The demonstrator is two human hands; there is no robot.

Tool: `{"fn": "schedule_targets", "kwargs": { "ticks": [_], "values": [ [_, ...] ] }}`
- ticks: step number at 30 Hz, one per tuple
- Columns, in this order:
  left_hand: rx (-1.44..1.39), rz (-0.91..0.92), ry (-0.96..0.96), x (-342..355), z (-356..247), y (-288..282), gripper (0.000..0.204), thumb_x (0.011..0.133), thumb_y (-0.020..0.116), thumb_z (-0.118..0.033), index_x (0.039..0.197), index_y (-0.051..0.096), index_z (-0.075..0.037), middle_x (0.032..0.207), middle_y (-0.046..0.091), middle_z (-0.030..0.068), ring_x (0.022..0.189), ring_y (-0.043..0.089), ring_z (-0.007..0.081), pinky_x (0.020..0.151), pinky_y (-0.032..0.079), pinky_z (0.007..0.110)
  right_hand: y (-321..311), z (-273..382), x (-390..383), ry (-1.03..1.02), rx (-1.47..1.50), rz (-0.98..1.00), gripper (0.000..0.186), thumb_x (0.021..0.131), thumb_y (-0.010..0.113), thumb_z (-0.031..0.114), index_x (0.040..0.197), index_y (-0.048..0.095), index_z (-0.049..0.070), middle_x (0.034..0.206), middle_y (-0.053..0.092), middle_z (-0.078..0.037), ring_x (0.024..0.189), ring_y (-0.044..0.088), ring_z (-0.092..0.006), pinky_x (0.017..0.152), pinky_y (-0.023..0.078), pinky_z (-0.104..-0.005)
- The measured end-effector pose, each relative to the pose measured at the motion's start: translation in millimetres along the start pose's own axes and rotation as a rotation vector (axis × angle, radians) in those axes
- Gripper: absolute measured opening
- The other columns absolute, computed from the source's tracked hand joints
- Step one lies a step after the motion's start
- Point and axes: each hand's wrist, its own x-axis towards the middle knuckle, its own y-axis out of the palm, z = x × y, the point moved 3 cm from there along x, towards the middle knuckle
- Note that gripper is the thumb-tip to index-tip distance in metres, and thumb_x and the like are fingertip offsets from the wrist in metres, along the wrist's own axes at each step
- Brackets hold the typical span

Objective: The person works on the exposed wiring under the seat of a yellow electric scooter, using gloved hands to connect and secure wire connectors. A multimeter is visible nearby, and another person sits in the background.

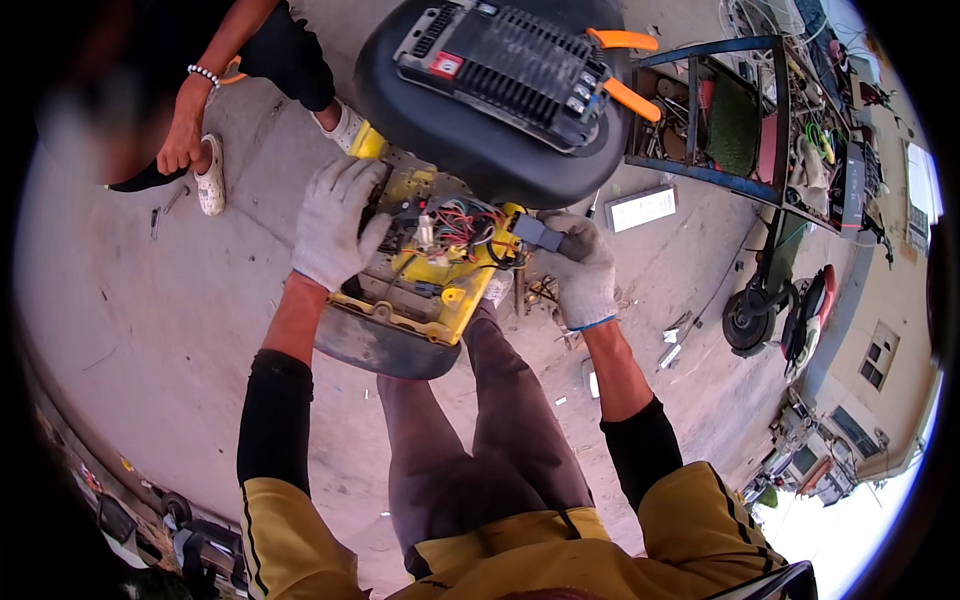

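In front of me is a yellow scooter body (455,305), its compartment uncovered and full of tangled coloured wires (462,222). My left hand (338,215), in a whitish work glove, lies on the compartment's left edge with fingers stretched and thumb apart. My right hand (583,262), gloved too, pinches a small grey rectangular block (537,232) at the right edge, beside some black cables. Just beyond the compartment is a black seat (420,130). On it rest a finned black controller box (505,72) and a tool with orange handles (632,100).
At the left, another person's hand (182,125) hangs over bent legs. Wrenches (172,205) lie on the concrete floor nearby. A blue-framed metal rack (710,180) with tools stands at the right, near a white box (642,208) and a parked scooter (752,318).
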Motion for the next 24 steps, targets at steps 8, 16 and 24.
{"fn": "schedule_targets", "kwargs": {
  "ticks": [8,16,24],
  "values": [
    [0.109,0.006,-0.001,3.3,-9.3,0.8,0.063,0.086,0.072,-0.013,0.148,0.060,-0.005,0.150,0.062,0.0164,0.141,0.054,0.0418,0.121,0.043,0.055,6.7,1.1,3.3,-0.104,-0.118,0.069,0.039,0.089,0.073,-0.016,0.124,0.066,0.000,0.130,0.071,-0.010,0.114,0.073,-0.0176,0.097,0.061,-0.0316],
    [0.099,-0.052,-0.046,4.9,-6.8,2.7,0.060,0.089,0.071,-0.010,0.148,0.060,-0.004,0.152,0.060,0.0176,0.139,0.056,0.0433,0.117,0.045,0.053,3.2,-4.6,-2.9,-0.535,-0.483,0.067,0.034,0.087,0.074,-0.016,0.112,0.068,0.007,0.129,0.072,-0.013,0.122,0.072,-0.0288,0.099,0.058,-0.0372],
    [0.044,-0.125,-0.258,-8.0,-7.1,-5.0,0.050,0.097,0.067,-0.004,0.146,0.060,-0.001,0.151,0.061,0.0205,0.136,0.058,0.0418,0.116,0.045,0.049,11.5,8.1,-19.0,-0.765,-0.743,0.107,0.039,0.084,0.073,-0.018,0.114,0.069,0.007,0.127,0.071,-0.014,0.122,0.070,-0.0351,0.104,0.057,-0.0416]
  ]
}}
